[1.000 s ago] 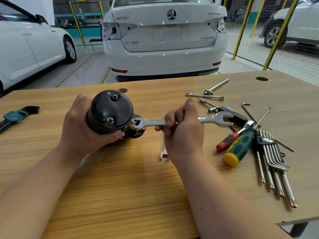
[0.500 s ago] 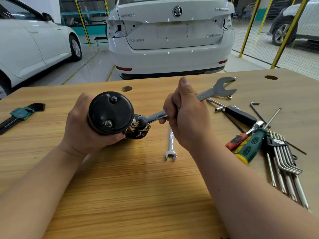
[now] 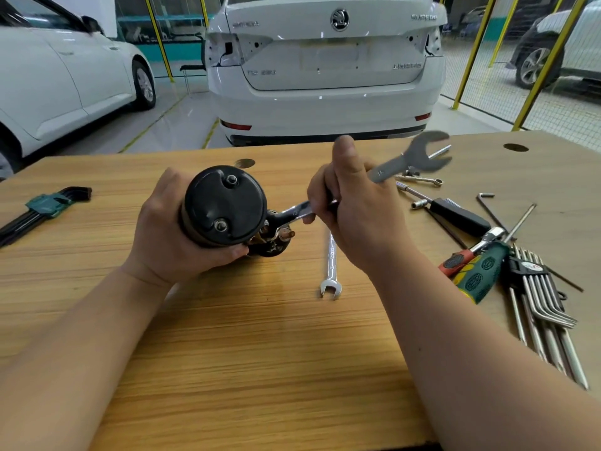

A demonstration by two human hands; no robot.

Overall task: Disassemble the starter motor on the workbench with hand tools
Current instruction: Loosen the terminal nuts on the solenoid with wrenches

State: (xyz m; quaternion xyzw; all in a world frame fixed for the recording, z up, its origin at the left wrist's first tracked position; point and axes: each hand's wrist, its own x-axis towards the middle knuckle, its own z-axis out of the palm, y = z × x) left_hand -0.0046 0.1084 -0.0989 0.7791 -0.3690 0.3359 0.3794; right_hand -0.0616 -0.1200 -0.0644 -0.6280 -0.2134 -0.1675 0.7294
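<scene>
The black starter motor point(image 3: 224, 206) lies on the wooden workbench point(image 3: 260, 353), its round end cap with two bolts facing me. My left hand point(image 3: 169, 232) grips the motor body from the left and below. My right hand point(image 3: 354, 216) grips the shaft of a silver combination wrench point(image 3: 406, 161). The wrench's ring end sits on a terminal nut at the solenoid point(image 3: 273, 236) beside the motor, and its open jaw points up and to the right, blurred.
A smaller spanner point(image 3: 331, 268) lies on the bench below my right hand. Screwdrivers point(image 3: 478, 271), hex keys point(image 3: 546, 314), a socket driver point(image 3: 455, 216) and thin wrenches crowd the right side. A green hex key set point(image 3: 42, 206) lies far left. White cars stand behind the bench.
My right hand has swung the wrench handle upward and away from me, from level to steeply tilted, with the ring end staying on the nut. The left hand keeps its hold on the motor.
</scene>
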